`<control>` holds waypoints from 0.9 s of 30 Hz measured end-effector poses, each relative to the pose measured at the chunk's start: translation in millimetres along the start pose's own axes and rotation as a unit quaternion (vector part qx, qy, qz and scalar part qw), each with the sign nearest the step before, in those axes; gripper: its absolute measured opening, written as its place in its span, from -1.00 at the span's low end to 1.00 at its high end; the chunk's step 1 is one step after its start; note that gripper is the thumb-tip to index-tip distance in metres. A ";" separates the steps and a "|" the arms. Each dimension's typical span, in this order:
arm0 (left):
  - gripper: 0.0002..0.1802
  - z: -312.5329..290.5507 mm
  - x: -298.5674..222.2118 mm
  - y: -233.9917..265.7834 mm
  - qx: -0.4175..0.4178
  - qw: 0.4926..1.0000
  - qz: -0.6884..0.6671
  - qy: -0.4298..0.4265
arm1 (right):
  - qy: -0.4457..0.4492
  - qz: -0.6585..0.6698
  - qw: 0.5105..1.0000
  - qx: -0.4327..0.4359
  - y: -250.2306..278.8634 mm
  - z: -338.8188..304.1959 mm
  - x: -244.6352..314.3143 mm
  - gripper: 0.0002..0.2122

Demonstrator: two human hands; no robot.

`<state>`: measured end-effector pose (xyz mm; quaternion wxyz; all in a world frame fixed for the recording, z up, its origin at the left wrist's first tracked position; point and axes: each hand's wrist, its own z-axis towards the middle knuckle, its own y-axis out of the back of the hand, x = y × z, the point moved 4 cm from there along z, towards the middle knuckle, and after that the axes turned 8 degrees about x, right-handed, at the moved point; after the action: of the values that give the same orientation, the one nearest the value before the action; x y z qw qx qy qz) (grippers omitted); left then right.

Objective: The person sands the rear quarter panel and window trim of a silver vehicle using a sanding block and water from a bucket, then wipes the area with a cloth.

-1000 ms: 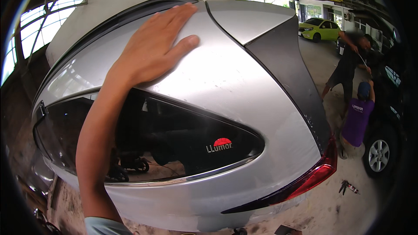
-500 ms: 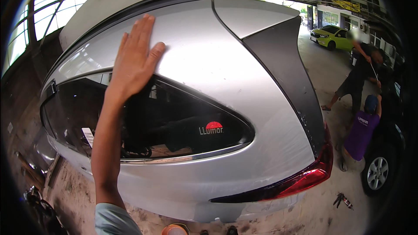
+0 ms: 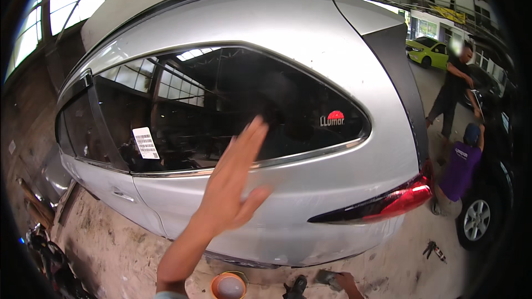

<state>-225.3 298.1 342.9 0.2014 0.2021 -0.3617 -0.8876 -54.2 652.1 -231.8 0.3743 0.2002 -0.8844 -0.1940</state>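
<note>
My left hand (image 3: 233,180) reaches up in front of a silver car's side panel (image 3: 318,185). Its fingers are stretched out, the thumb apart, and nothing is in it. The fingertips overlap the lower edge of the dark rear side window (image 3: 216,94); whether they touch the car I cannot tell. At the bottom, my right hand (image 3: 350,286) shows only in part, closed on a flat grey pad-like piece (image 3: 328,279). The exact kind of this piece cannot be made out. A white printed label (image 3: 146,143) is stuck on the door glass.
An orange bucket (image 3: 214,287) with cloudy liquid stands below the car, near my shoe (image 3: 297,287). On the right, a caulking gun (image 3: 435,251) lies on the floor. Beyond it, a crouching person in purple (image 3: 463,171) and a standing person in black (image 3: 449,97) are beside a dark car (image 3: 501,160).
My left hand has come down and right from the upper panel to below the window. My right hand with the grey piece has come into view at the bottom. The view has shifted.
</note>
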 end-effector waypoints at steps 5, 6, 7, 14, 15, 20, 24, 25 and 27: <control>-0.48 -249.1 44.4 -26.5 0.002 0.915 -0.181 0.360 | 0.210 0.019 0.952 0.222 -115.5 -44.5 176.0 -0.50; -0.49 -323.6 60.6 -51.2 -0.004 0.889 -0.197 0.413 | 0.283 -0.035 0.938 0.199 -150.7 -48.9 201.5 -0.49; -0.50 -394.4 68.3 -75.2 -0.008 0.858 -0.218 0.464 | 0.272 -0.025 0.925 0.265 -175.5 -68.9 228.2 -0.51; -0.60 -657.7 -0.1 -110.2 -0.076 0.637 -0.422 0.641 | 0.376 -0.124 0.818 0.417 -383.4 -108.6 292.0 -0.64; -0.54 -682.0 7.5 -114.5 -0.148 0.646 -0.396 0.636 | 0.397 -0.155 0.798 0.426 -417.7 -109.3 273.8 -0.64; -0.60 -742.2 18.3 -124.6 -0.122 0.607 -0.286 0.731 | 0.199 0.006 0.851 0.486 -515.3 -63.7 202.1 -0.61; -0.68 -851.1 46.2 -173.3 -0.134 0.536 -0.204 0.808 | 0.133 -0.107 0.891 0.420 -568.1 -0.6 170.1 -0.69; -0.71 -872.1 66.2 -184.8 -0.139 0.527 -0.194 0.816 | 0.057 -0.121 0.896 0.425 -584.3 19.1 166.4 -0.69; -0.77 -912.8 103.8 -232.1 -0.133 0.550 -0.170 0.807 | -0.043 -0.134 0.899 0.415 -615.1 66.2 134.3 -0.66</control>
<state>99.1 -113.4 -446.6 0.2787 0.8617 0.1161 -0.4079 -60.5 78.2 -499.2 0.1892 0.4456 -0.8647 0.1340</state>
